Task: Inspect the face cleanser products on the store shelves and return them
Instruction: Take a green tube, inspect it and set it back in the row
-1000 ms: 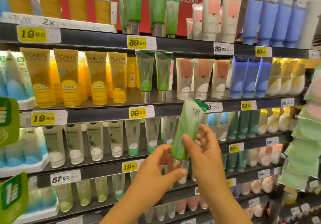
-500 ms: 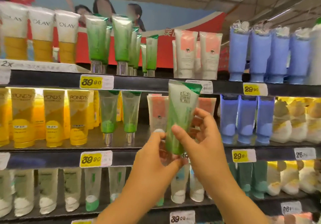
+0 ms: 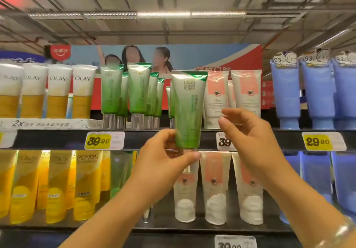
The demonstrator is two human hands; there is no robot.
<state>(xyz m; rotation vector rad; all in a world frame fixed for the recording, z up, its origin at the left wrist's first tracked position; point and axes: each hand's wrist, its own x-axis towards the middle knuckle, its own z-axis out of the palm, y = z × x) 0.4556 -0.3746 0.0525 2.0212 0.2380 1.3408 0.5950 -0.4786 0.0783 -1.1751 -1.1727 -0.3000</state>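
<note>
A shopper's left hand [image 3: 169, 151] grips a green tube [image 3: 187, 111] by its lower end, upright before the top shelf [image 3: 57, 139], between the green row [image 3: 134, 93] and the pink tubes [image 3: 244, 93]; the right hand [image 3: 248, 132] hovers just beside it, fingers loosely spread, holding nothing. To return it well, steer the cap down into the gap without knocking neighbours
</note>
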